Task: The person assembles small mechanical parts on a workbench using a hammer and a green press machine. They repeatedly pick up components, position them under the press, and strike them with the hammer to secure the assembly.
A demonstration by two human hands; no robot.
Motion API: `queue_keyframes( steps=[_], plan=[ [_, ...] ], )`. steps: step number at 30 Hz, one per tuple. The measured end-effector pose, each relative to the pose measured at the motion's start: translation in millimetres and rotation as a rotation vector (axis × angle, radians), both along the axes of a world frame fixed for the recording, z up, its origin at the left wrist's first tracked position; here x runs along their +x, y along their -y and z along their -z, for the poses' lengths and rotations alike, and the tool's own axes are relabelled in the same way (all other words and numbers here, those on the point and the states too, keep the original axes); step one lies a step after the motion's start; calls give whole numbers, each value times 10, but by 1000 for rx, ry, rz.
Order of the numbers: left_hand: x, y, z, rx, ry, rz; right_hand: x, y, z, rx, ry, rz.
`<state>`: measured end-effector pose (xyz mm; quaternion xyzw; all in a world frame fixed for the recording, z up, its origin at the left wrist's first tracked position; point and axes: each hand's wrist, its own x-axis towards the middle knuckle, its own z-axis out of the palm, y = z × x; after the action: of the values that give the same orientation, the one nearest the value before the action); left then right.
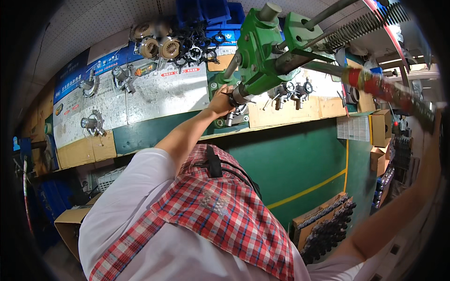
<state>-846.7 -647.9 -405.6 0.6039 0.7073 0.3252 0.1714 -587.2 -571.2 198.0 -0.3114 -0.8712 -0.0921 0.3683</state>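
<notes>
A green arbor press (262,51) stands on the bench in front of me. My left hand (221,101) is closed round a small metal part with a dark ring (233,99), right under the press ram (242,92). The part is mostly hidden by my fingers and the ram. My right arm is stretched out to the far right, where my right hand (438,112) is at the end of the press lever (382,89), which is wrapped in red and yellow. Only a little of that hand shows at the dark rim; it appears closed on the lever.
Metal clutch-like assemblies (123,77) stand on the cardboard-covered bench (159,96) to the left, with others (300,91) right of the press. Bronze-coloured round parts (169,47) and black rings (194,52) are heaped behind. Blue bins (213,11) sit farther back; a parts rack (328,225) stands below right.
</notes>
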Motion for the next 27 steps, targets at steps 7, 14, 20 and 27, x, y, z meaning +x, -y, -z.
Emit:
queue_keyframes(
  steps=[7,14,20,27],
  plan=[
    [86,10,21,12,208,-32,644,1049,486,-200,465,242],
    [151,19,-192,71,159,-23,933,1361,2203,-870,580,387],
    [52,50,140,57,79,-56,764,1057,2084,-1266,291,274],
    [96,42,302,61,1127,-105,807,1108,3119,-978,157,228]
  ],
)
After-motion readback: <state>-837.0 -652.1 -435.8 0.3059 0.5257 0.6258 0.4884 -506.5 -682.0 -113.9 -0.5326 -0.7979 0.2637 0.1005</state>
